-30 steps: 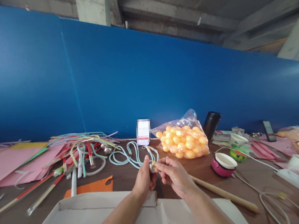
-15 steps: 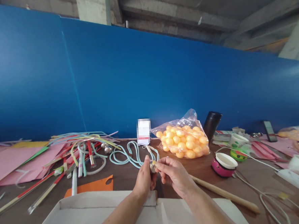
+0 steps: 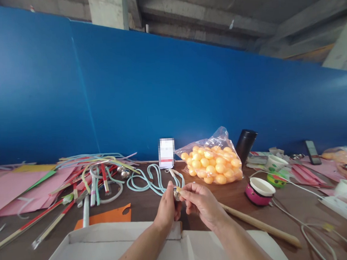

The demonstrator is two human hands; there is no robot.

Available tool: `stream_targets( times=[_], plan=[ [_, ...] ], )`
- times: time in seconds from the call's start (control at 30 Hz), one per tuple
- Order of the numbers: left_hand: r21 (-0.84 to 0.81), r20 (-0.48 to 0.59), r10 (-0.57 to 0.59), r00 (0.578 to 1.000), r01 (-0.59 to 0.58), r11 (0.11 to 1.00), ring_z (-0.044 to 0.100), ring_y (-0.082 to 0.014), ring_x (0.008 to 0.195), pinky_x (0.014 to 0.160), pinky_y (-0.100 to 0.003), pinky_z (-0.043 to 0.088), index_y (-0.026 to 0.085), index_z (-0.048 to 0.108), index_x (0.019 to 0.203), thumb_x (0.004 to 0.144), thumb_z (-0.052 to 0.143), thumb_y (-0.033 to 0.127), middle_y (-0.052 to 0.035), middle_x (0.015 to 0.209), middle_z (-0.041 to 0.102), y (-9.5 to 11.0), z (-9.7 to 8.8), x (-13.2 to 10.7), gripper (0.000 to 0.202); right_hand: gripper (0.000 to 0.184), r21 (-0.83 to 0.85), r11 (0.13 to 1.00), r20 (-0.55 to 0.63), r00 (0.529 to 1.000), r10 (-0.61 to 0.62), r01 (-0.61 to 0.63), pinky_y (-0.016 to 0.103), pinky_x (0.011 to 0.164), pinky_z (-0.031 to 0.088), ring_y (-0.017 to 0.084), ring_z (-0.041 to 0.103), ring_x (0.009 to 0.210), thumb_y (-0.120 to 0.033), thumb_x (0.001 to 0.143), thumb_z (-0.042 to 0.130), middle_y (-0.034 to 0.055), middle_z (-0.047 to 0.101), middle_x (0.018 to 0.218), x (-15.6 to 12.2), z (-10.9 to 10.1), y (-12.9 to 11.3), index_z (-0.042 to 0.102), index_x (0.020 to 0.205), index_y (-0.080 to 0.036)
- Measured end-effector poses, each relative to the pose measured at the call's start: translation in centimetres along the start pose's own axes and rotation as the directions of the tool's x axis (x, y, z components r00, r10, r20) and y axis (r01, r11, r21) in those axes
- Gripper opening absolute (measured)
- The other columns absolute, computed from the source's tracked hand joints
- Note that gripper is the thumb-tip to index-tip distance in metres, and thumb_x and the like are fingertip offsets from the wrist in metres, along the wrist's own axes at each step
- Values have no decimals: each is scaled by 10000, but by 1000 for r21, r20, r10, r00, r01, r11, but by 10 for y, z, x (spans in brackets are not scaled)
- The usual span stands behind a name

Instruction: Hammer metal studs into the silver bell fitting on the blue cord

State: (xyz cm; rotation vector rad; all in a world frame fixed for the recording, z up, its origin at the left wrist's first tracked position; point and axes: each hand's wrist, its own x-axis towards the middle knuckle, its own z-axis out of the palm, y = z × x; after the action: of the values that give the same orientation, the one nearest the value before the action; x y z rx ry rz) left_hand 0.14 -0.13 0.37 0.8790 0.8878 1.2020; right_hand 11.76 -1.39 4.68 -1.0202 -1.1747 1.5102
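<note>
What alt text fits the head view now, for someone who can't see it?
The left hand and right hand pinch a small silvery bell between fingertips above the far edge of a white cardboard box. Behind them on the table lie teal cord loops, a bag of orange ping-pong balls and a wooden stick.

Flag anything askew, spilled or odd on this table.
The straws lie in a tangled heap on the left, and the black cylinder leans sideways. The left hand and right hand pinch a small silvery ball; nothing looks spilled.

craft workshop | bare concrete beams (image 3: 201,14) | blue partition (image 3: 159,87) | paper scraps (image 3: 15,186), straws (image 3: 99,170)
</note>
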Motion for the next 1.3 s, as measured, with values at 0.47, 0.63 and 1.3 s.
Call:
stream_targets(
  times=[0.47,0.63,1.3],
  plan=[
    [6,-6,61,998,-61,998,205,-55,267,292,-189,171,204,437,558,802,335,646,77,305,319,1,1,-2,515,235,-68,997,17,1000,-24,25,206,451,440,63,490,438,-353,698,717,-21,623,608,0,0,-1,609,741,-148],
    [4,-7,36,999,-36,999,195,-55,252,278,-187,175,205,437,557,802,331,655,83,295,304,-2,0,0,523,242,-50,999,24,1000,-3,4,199,446,439,57,488,432,-348,690,723,-13,628,622,0,-1,-1,608,746,-143],
    [23,-33,3,999,-3,1000,200,-58,237,272,-192,135,202,436,519,791,336,656,70,275,317,0,1,-1,539,211,-39,999,34,999,14,-13,191,463,477,53,495,456,-316,715,706,-18,612,634,0,-3,0,603,760,-138]
  ],
)
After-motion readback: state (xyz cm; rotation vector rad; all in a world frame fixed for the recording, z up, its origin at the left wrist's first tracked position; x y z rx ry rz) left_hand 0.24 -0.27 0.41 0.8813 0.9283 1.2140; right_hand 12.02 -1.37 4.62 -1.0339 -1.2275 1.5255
